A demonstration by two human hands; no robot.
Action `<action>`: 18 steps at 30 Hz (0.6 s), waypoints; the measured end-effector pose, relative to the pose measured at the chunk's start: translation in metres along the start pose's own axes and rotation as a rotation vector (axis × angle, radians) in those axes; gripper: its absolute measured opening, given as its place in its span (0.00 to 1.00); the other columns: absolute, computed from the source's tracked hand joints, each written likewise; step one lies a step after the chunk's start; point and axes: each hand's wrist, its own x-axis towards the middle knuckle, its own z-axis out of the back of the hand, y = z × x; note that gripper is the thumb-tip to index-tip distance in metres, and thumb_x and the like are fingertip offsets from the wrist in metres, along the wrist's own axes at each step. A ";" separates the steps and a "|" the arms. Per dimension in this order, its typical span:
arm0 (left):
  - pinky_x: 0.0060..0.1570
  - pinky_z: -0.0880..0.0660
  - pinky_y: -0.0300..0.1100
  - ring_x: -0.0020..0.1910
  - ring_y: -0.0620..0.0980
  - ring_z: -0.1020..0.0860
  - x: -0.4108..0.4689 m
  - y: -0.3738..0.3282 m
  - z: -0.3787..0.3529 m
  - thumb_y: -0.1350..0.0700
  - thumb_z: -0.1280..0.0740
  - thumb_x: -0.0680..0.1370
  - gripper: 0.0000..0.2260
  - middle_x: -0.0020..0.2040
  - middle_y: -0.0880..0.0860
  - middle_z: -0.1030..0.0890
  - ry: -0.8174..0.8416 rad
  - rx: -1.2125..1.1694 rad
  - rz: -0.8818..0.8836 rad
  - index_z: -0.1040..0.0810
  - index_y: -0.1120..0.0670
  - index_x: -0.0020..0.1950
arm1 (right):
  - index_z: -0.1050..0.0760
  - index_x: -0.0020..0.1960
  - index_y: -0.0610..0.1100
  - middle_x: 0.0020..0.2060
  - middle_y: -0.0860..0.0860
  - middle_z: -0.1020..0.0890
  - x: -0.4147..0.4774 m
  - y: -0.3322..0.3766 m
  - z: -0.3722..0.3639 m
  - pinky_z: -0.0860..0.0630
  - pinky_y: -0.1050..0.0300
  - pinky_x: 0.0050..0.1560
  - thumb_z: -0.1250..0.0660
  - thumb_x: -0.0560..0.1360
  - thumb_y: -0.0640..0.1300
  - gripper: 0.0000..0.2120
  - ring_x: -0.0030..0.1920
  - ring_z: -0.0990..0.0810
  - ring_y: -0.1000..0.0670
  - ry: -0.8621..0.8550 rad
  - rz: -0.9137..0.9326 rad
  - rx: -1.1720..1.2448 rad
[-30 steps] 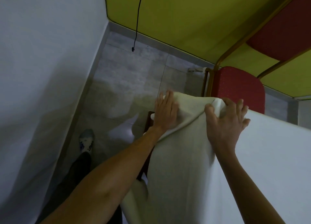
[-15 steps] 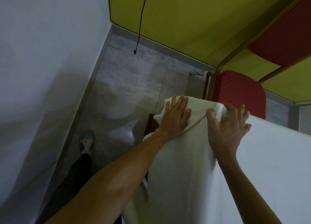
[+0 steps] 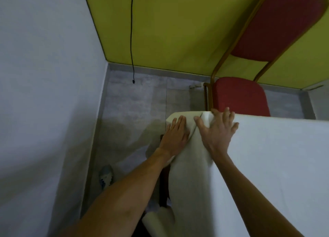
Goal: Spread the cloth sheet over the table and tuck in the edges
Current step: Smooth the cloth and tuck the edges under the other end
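Plain white cloth sheet [image 3: 276, 156]; red chair [image 3: 238, 96], gold frame; yellow-green wall [image 3: 169, 32]; mottled grey floor [image 3: 135, 101]; black cable [image 3: 131, 41].

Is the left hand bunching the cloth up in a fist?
No, the left hand lies flat, fingers straight, pressing the cloth sheet near its folded corner.

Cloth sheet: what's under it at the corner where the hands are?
The left hand and right hand press flat on the cloth sheet. Only a dark strip of the table shows below the left wrist; the tabletop and corner are covered.
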 end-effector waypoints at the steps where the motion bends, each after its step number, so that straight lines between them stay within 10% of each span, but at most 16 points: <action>1: 0.77 0.47 0.56 0.80 0.55 0.49 -0.003 -0.007 0.007 0.49 0.49 0.85 0.27 0.81 0.56 0.49 0.028 -0.001 -0.015 0.53 0.57 0.80 | 0.31 0.71 0.47 0.79 0.41 0.44 -0.001 0.001 0.001 0.57 0.35 0.76 0.43 0.73 0.71 0.37 0.80 0.52 0.40 0.000 -0.005 0.005; 9: 0.76 0.48 0.49 0.79 0.51 0.48 -0.028 -0.080 0.086 0.43 0.45 0.83 0.32 0.81 0.52 0.50 0.113 0.199 -0.055 0.54 0.52 0.81 | 0.53 0.81 0.42 0.81 0.46 0.51 -0.026 -0.009 0.021 0.59 0.46 0.80 0.55 0.78 0.68 0.41 0.81 0.58 0.48 0.002 -0.066 0.324; 18: 0.77 0.50 0.52 0.79 0.55 0.46 -0.009 -0.151 0.055 0.42 0.51 0.83 0.28 0.80 0.56 0.43 0.129 0.623 -0.642 0.43 0.56 0.79 | 0.57 0.82 0.43 0.81 0.48 0.58 -0.097 -0.062 0.012 0.60 0.44 0.80 0.61 0.83 0.63 0.35 0.80 0.61 0.45 -0.038 -0.298 0.040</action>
